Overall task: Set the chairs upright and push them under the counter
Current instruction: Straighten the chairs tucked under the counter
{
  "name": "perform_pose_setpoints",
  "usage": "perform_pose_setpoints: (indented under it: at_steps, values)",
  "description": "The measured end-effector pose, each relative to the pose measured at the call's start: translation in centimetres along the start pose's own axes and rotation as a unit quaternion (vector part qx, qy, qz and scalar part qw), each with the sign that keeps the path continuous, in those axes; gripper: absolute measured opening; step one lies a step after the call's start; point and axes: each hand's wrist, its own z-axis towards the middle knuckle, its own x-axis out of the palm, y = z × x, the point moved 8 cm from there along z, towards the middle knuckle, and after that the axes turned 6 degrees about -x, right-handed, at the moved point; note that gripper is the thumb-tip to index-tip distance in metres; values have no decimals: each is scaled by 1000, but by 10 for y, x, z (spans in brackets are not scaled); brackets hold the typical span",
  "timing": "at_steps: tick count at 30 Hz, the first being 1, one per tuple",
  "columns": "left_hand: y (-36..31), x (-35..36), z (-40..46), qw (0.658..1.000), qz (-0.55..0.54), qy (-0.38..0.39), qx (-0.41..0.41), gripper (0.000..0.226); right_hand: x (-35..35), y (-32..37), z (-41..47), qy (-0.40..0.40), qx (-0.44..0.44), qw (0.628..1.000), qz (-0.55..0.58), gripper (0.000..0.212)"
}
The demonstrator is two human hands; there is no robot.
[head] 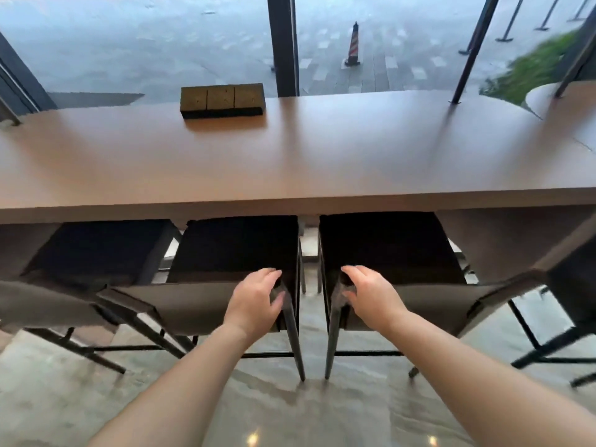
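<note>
- A smooth, matt finish with a soft sheen is shown by the long brown counter top point(322, 156).
- Dark matt upholstery is seen on the black padded chair seats point(238, 243).
- Thin black metal chair legs point(296, 343) look painted and smooth.
- The grey polished stone floor point(306, 411) is glossy, with lights reflected.
- A rough, wood-like grain is shown by the dark rectangular block point(222, 100).

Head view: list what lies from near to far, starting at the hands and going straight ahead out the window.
Left hand and right hand on the chair backs → two dark chair seats tucked partly under the counter → counter edge → wooden block → window post → striped cone outside.
</note>
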Motion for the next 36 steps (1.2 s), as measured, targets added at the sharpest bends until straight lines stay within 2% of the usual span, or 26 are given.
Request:
perform_pose_setpoints:
  at_steps: [4,7,13,19,36]
  values:
    - [-5,-1,14,998,66,9,10,48,3,3,7,14,35,999,-34,47]
    - [-6,8,25,991,122,54,9,51,8,3,13,42,32,994,-96,48]
    - [-4,14,33,979,185,74,36,33,18,-1,16,58,36,980,-189,34]
    - [-5,14,36,979,197,51,13,34,16,-4,20,44,8,978,-204,41]
    - [-7,12,46,978,205,41,15,32,16,6,37,23,-2,982,-186,31]
